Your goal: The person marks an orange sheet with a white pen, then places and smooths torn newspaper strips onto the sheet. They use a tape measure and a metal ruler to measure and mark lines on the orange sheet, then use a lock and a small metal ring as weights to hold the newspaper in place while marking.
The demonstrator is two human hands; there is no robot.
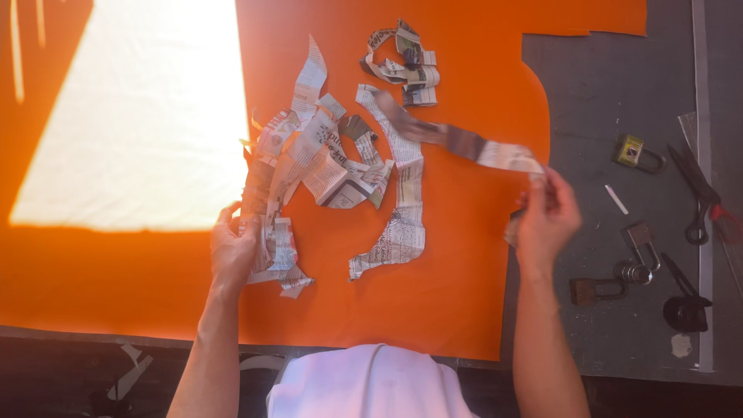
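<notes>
Orange cloth covers most of a dark table. My left hand grips the lower end of a bundle of cut newspaper pattern pieces that fans upward over the cloth. My right hand pinches one end of a long newspaper strip, lifted and stretched leftward above the cloth. Beneath that strip a curved newspaper piece lies flat on the cloth. A small curled heap of newspaper pieces rests near the cloth's top edge.
A bright patch of sunlight falls on the cloth's left part. On the bare dark table at right lie a brass padlock, two more padlocks, white chalk and black scissors.
</notes>
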